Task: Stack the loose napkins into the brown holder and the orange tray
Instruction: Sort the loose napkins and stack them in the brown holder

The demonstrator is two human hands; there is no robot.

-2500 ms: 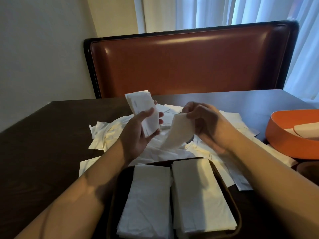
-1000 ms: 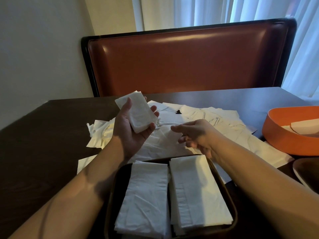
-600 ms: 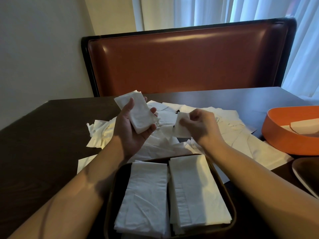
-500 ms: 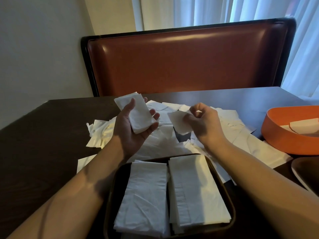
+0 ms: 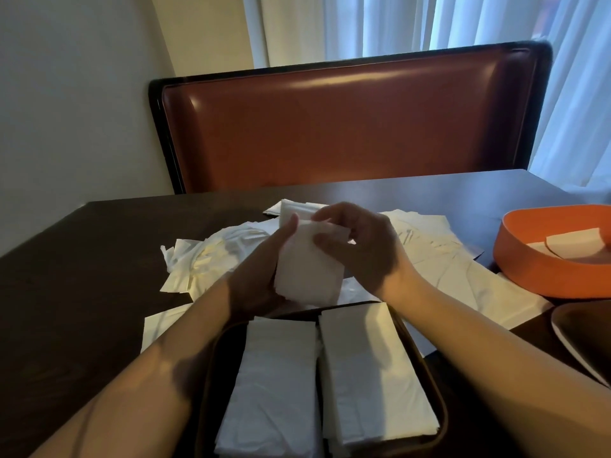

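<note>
Both hands meet just beyond the far end of the brown holder (image 5: 426, 368), above the dark table (image 5: 82, 285). The left hand (image 5: 258, 279) cups a small stack of folded napkins (image 5: 307, 269) from the left and below, its thumb lying up the stack's left edge. The right hand (image 5: 360, 249) grips the same stack from the right, its fingers curled over the top corner and its thumb pressed on the front sheet.

The holder sits nearest the person and has two neat piles of napkins (image 5: 370, 375) lying side by side in it. Beyond the holder, loose napkins (image 5: 439, 259) lie scattered over the table, some overlapping. To the right of the holder stands the orange tray (image 5: 542, 276), with a few napkins inside it. A brown dish (image 5: 588, 338) shows at the right edge, between the holder and the tray. Past the table, beyond the holder, is a red-brown bench back (image 5: 347, 127).
</note>
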